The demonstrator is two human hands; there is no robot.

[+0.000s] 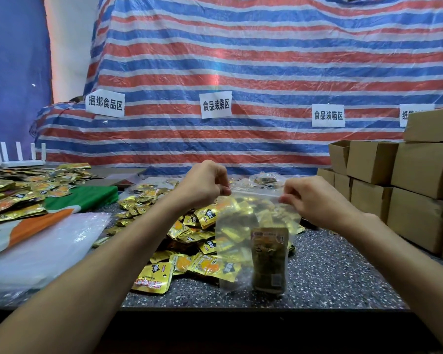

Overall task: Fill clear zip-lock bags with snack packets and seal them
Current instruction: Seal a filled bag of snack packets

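A clear zip-lock bag (241, 226) hangs upright above the table. My left hand (202, 185) pinches its top left corner and my right hand (310, 198) pinches its top right corner, stretching the zip strip between them. A dark olive snack packet (269, 261) stands in the bag's lower right part. Behind and under the bag lies a heap of gold snack packets (189, 251) on the speckled table (330, 272).
Stacked cardboard boxes (407, 180) fill the right side. To the left lie a pile of clear bags (41, 251), an orange, white and green cloth (79, 200) and more gold packets (18, 192). A striped tarp (241, 72) with paper labels hangs behind. The table's front edge is near me.
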